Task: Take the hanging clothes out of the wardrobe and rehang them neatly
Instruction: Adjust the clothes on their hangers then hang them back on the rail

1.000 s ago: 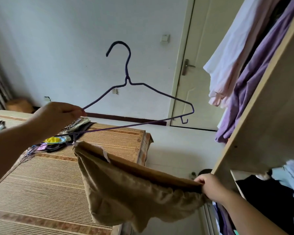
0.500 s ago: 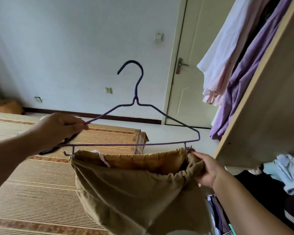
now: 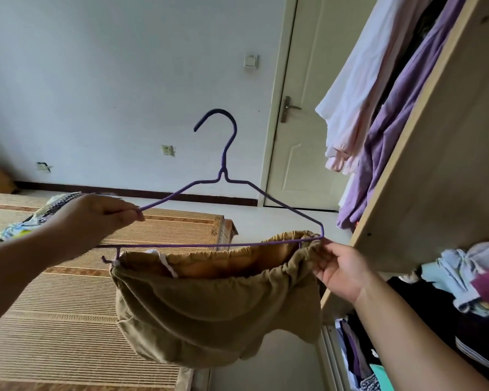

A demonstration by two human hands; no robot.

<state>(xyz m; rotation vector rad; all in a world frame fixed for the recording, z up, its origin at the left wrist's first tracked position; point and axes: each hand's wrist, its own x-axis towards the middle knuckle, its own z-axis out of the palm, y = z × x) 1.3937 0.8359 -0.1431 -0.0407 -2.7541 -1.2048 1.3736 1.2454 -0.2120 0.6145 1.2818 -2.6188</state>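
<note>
**Khaki garment held under a purple wire hanger**

The left hand (image 3: 96,218) grasps the left shoulder of the purple wire hanger (image 3: 223,172), with the fingers curled round the wire. It holds the hanger up, hook upward, just beside the open wardrobe (image 3: 441,179).

Under the bottom bar hangs a khaki garment (image 3: 215,311) with an elastic waistband. The left end of the waistband is caught on the small hook at the left corner of the hanger. The right hand (image 3: 342,272) pinches the right end of the waistband between thumb and fingers, right at the right corner of the hanger. I cannot tell if the cloth is caught on the hook there. The waistband gapes open, and a white label shows inside near its left end.

In the wardrobe a purple garment (image 3: 393,131) and a pale pink-white garment (image 3: 350,94) hang side by side. Crumpled clothes (image 3: 458,272) lie on a lower shelf.

Behind the left arm stands a bed with a woven mat (image 3: 68,320), and a pile of clothes (image 3: 40,215) lies on it. A white door (image 3: 308,66) in the far wall is closed.
</note>
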